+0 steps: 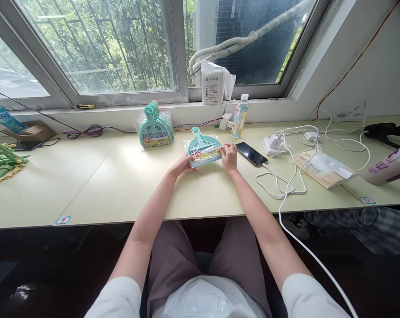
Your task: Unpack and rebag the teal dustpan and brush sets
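Note:
A teal dustpan and brush set (203, 143) in clear wrapping, with a printed label along its lower part, is held just above the table's middle, its handle pointing toward the window. My left hand (184, 165) grips its lower left corner, thumb on the front. My right hand (229, 157) pinches the right end of the label, fingers closed. Behind and to the left, a stack of similar wrapped teal dustpans (156, 126) stands against the window ledge.
Right of my hands lie a black phone (251, 153), a white power strip (274, 145) with looping cables, and a tissue pack (324, 168). A drink bottle (240, 117) stands behind. Green stalks (3, 161) lie far left. A person's plaid-covered leg (379, 225) shows below right.

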`<state>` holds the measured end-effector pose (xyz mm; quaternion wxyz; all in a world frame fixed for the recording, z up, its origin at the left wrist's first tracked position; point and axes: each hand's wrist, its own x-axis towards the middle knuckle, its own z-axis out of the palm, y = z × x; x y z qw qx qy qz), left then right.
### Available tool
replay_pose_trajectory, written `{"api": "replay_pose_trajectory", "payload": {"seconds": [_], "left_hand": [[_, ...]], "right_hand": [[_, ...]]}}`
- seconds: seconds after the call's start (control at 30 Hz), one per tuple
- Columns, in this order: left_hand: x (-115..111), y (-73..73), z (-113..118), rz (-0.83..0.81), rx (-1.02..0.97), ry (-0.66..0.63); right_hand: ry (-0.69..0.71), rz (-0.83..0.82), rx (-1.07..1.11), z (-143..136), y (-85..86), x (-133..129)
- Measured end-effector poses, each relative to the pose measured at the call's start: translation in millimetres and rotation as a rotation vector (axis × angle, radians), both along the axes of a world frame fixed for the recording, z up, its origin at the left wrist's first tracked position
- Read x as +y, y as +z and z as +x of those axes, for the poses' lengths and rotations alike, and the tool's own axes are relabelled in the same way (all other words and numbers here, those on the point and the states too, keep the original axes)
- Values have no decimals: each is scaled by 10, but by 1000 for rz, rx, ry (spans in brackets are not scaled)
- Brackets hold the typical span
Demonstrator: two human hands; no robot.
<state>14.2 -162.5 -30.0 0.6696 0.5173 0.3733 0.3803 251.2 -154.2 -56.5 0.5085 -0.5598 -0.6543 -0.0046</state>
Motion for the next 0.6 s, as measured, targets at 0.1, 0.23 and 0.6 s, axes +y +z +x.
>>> {"api": "replay_pose_trajectory", "payload": {"seconds": [0.1, 0.23, 0.6], "left_hand": [[-27, 29, 1, 45, 8, -43], [-63, 65, 7, 87, 73, -49], [-161, 150, 103, 504, 197, 31]], "right_hand": [[55, 10, 133, 25, -23, 32], [132, -182, 430, 63, -74, 94], [103, -269, 827, 119, -102, 186]]}}
